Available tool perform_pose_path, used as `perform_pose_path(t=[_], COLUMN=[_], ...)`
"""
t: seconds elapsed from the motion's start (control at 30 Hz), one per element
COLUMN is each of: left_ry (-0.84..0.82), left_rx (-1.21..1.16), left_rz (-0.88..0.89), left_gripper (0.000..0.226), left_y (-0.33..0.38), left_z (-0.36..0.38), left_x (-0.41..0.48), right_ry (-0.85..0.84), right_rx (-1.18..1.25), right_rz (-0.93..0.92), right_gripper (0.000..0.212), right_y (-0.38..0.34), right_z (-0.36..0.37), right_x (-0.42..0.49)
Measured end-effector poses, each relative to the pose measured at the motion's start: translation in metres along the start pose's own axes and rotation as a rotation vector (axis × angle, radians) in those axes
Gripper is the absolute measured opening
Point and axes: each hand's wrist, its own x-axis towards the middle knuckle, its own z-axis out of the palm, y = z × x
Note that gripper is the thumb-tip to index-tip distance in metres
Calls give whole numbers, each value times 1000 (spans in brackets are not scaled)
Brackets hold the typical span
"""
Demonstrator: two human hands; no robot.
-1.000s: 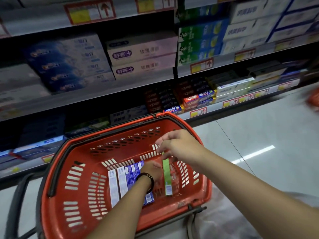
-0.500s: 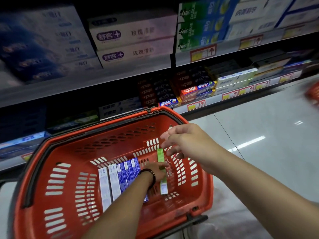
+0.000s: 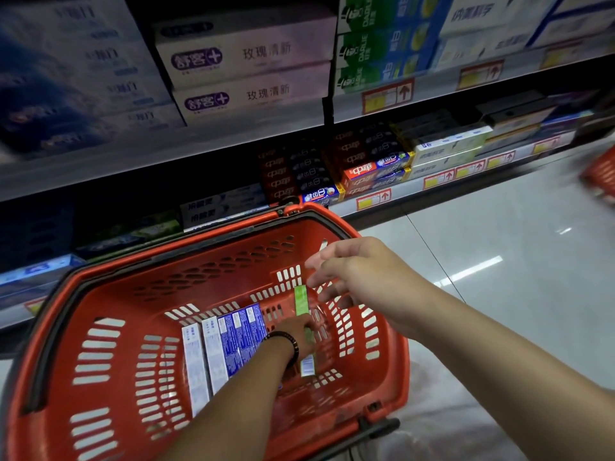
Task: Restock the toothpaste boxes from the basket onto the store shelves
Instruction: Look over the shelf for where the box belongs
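the red slotted plastic basket [image 3: 126,304] held white cardboard toothpaste boxes [image 3: 203,357] and blue boxes [image 3: 239,331] side by side, a slim green box [image 3: 301,299] beside them; grey store shelves [image 3: 166,161] carried stacked cartons [image 3: 246,61].

One red basket [image 3: 109,361]; inside it two white boxes [image 3: 196,361]; three blue boxes [image 3: 239,334]; one green box [image 3: 301,299].
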Motion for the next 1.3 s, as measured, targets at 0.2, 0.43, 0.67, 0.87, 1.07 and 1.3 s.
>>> perform_pose_path(t=[0.2, 0.43, 0.67, 0.87, 1.07, 1.3], left_ry=[144, 179, 151, 68, 12, 34], left_rx=[-68, -56, -263, -384, -417, -471], left_rz=[-18, -40, -103, -139, -106, -36], left_gripper=[22, 33, 34, 47, 20, 36], left_y=[-8, -8, -6, -14, -21, -17], left_z=[1, -7, -20, -40, -64, -82], left_x=[-5, -10, -20, -35, -61, -107], right_ry=[4, 0, 1, -8, -24, -39], right_rx=[3, 32, 20, 19, 35, 27], right_rz=[-9, -9, -37, -67, -91, -100], right_gripper=[17, 16, 16, 16, 16, 17], right_y=[-2, -4, -10, -18, -25, -30], right_z=[0, 1, 0, 0, 2, 6], right_x=[1, 4, 4, 2, 0, -4])
